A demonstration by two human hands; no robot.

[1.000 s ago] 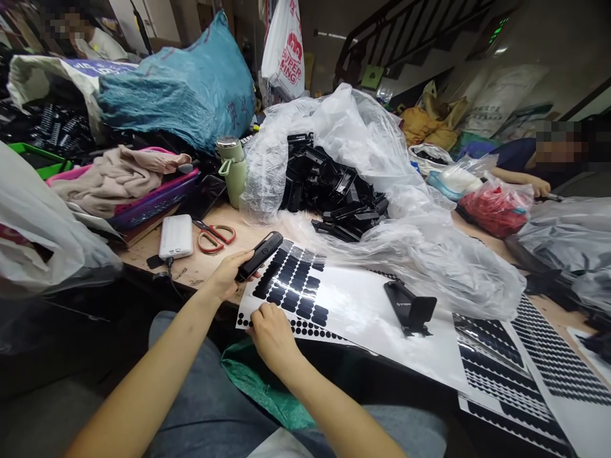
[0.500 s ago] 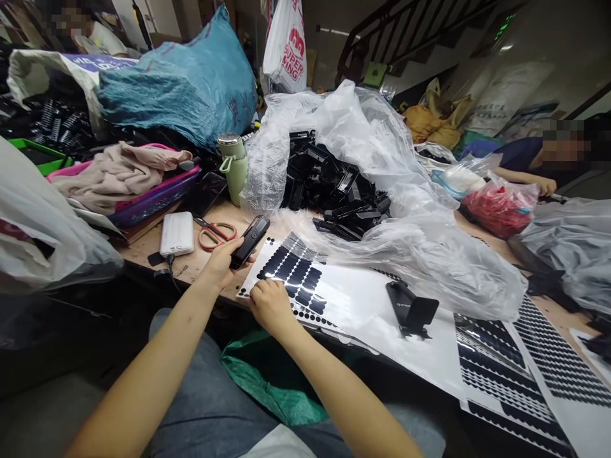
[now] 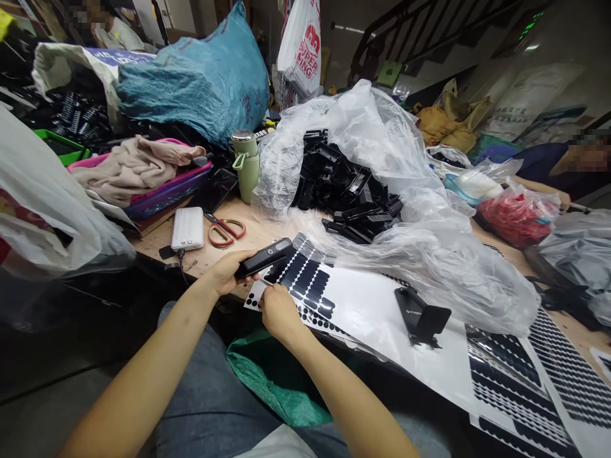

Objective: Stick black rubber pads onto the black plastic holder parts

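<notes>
My left hand (image 3: pixel 228 272) is wrapped round one end of a black oblong plastic piece (image 3: pixel 266 257), its far end pointing right over the sheet of black stickers (image 3: pixel 304 280). Just below it, my right hand (image 3: pixel 281 313) is closed, fingertips pinched at the sheet's near left corner. What those fingertips hold, if anything, is hidden. Rows of oblong stickers and small round dots cover that sheet. Farther right, an unfolded black stand (image 3: pixel 420 317) rests on white paper.
Behind the sheet, a clear plastic bag (image 3: pixel 429 254) lies open round a heap of black plastic parts (image 3: pixel 348 184). Red-handled scissors (image 3: pixel 224 232), a white power bank (image 3: pixel 187 229) and a green flask (image 3: pixel 246 168) stand left. More sticker sheets (image 3: pixel 515 369) lie right. A person sits at far right.
The black piece in my left hand has tipped from a steep slant to nearly level. My right hand has drawn slightly toward me, and the whole view has shifted a little.
</notes>
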